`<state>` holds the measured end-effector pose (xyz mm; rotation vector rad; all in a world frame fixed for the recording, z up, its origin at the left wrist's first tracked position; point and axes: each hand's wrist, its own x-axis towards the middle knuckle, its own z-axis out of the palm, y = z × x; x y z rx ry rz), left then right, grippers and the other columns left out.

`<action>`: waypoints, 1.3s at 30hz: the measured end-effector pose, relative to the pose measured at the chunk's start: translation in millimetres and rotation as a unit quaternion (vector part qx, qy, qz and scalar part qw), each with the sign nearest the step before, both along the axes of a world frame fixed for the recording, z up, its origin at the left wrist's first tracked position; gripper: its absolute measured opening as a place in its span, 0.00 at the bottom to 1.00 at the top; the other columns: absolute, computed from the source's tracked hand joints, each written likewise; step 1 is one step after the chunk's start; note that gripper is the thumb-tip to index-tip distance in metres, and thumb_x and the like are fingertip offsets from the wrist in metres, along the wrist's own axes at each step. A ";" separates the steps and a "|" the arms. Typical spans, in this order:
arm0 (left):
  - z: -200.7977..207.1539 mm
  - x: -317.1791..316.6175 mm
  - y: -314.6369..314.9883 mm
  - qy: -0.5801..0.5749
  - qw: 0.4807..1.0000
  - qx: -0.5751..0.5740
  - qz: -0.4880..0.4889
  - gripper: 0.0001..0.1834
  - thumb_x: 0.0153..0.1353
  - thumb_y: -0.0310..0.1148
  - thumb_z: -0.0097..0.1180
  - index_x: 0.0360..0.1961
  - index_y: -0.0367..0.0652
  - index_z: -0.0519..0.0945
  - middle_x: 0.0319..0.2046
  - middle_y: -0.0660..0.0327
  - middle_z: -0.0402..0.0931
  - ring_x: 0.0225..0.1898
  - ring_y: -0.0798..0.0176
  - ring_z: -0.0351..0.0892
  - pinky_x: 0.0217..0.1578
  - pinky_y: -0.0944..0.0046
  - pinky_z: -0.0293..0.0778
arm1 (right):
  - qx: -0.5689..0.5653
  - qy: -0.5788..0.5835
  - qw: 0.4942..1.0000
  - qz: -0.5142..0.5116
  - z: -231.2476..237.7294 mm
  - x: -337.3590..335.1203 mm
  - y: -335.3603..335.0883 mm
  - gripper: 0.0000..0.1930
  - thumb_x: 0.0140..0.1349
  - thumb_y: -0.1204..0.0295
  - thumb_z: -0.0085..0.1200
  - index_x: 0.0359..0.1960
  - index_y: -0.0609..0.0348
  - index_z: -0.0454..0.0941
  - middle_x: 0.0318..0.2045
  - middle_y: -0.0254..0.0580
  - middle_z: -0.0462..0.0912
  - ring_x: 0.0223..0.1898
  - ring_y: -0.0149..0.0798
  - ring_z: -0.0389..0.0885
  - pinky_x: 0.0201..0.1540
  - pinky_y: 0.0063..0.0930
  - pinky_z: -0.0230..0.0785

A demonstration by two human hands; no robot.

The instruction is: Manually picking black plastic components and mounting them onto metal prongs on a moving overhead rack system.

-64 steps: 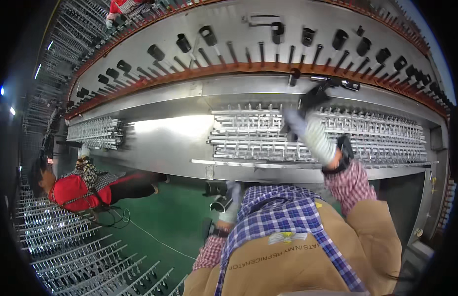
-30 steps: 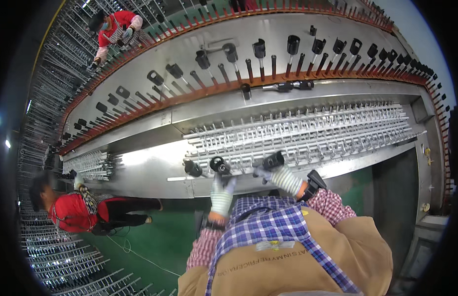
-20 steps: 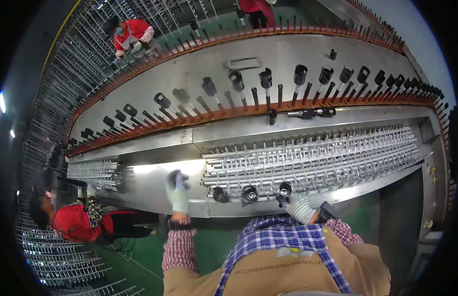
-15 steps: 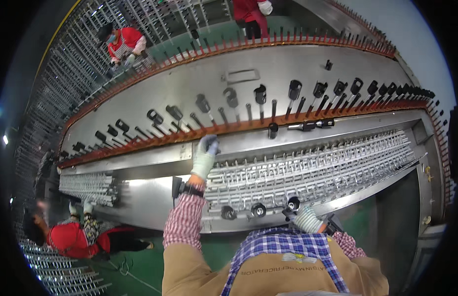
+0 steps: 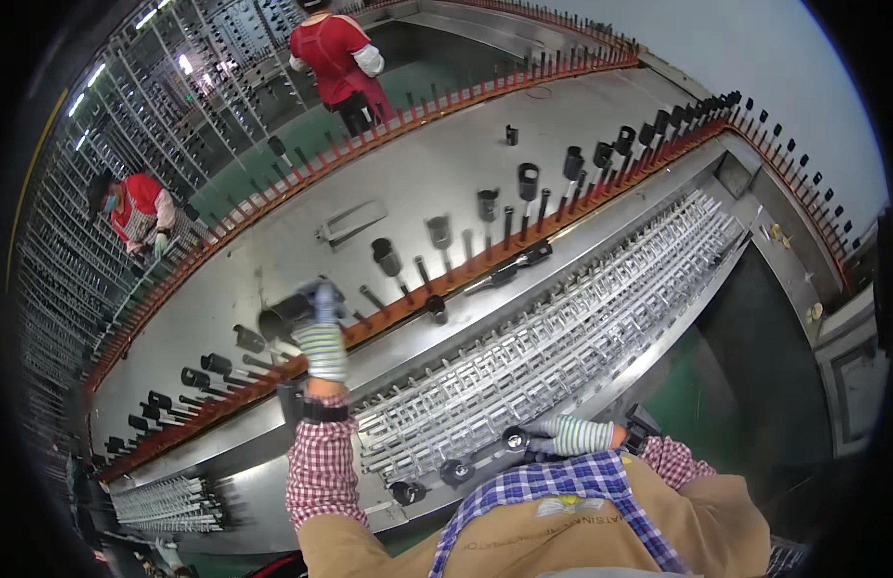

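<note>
My left hand (image 5: 321, 337), in a striped knit glove, reaches over the orange rail and closes on a black cup-shaped part (image 5: 284, 316). The hand is blurred, and its fingers partly cover the part. Other black cups (image 5: 387, 256) stand tilted on pegs along the same rail (image 5: 475, 262). Low in front of me, my right hand (image 5: 576, 435), gloved too, has its fingers curled at a black cup with a pale ring inside (image 5: 515, 439). Its fingertips are partly hidden. Two similar black cups (image 5: 456, 471) (image 5: 408, 493) sit to its left at the near edge of the metal racks (image 5: 552, 347).
A steel table (image 5: 417, 183) lies beyond the rail, with a rectangular handle-like frame (image 5: 352, 222) and a small black part (image 5: 512, 135). Dark tool-like pieces (image 5: 504, 276) rest along the rail. Two people in red (image 5: 336, 63) (image 5: 138, 212) stand across the table. More racks (image 5: 167, 506) lie at left.
The view has turned, so the scene appears tilted and shifted. My left hand has moved left along the rail and closed on a black cup. The right hand stays by its cup.
</note>
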<state>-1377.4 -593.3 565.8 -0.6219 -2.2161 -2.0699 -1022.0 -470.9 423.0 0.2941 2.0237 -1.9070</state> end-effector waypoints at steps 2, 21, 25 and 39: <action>-43.8 -9.7 40.2 0.153 0.976 -0.110 -0.106 0.19 0.53 0.47 0.54 0.27 0.38 0.75 0.20 0.65 0.73 0.22 0.66 0.69 0.29 0.68 0.67 | 0.043 0.057 0.997 0.032 55.2 -9.8 22.7 0.20 0.61 0.64 0.43 0.53 0.58 0.64 0.37 0.40 0.77 0.38 0.31 0.75 0.39 0.24 0.68; 54.9 151.1 186.9 0.065 0.994 -0.047 0.073 0.12 0.56 0.39 0.52 0.30 0.40 0.76 0.18 0.67 0.70 0.22 0.73 0.68 0.26 0.70 0.64 | 0.257 0.134 0.895 -0.340 52.5 -157.0 404.3 0.23 0.51 0.56 0.49 0.48 0.52 0.69 0.32 0.52 0.77 0.37 0.51 0.75 0.41 0.36 0.66; -17.0 264.9 139.1 -0.019 0.980 -0.197 0.013 0.11 0.57 0.38 0.49 0.29 0.41 0.76 0.19 0.66 0.71 0.23 0.72 0.70 0.26 0.69 0.66 | 0.384 0.148 0.853 -0.319 37.7 -191.8 411.7 0.21 0.48 0.53 0.54 0.34 0.59 0.77 0.27 0.50 0.79 0.33 0.50 0.77 0.37 0.35 0.69; -158.1 388.0 86.8 -0.057 0.968 -0.190 0.153 0.13 0.56 0.36 0.52 0.37 0.39 0.73 0.26 0.63 0.73 0.30 0.68 0.71 0.33 0.67 0.68 | -0.050 0.080 0.978 -0.185 30.4 78.9 241.0 0.17 0.57 0.59 0.48 0.33 0.64 0.70 0.16 0.38 0.75 0.09 0.24 0.67 0.12 0.14 0.61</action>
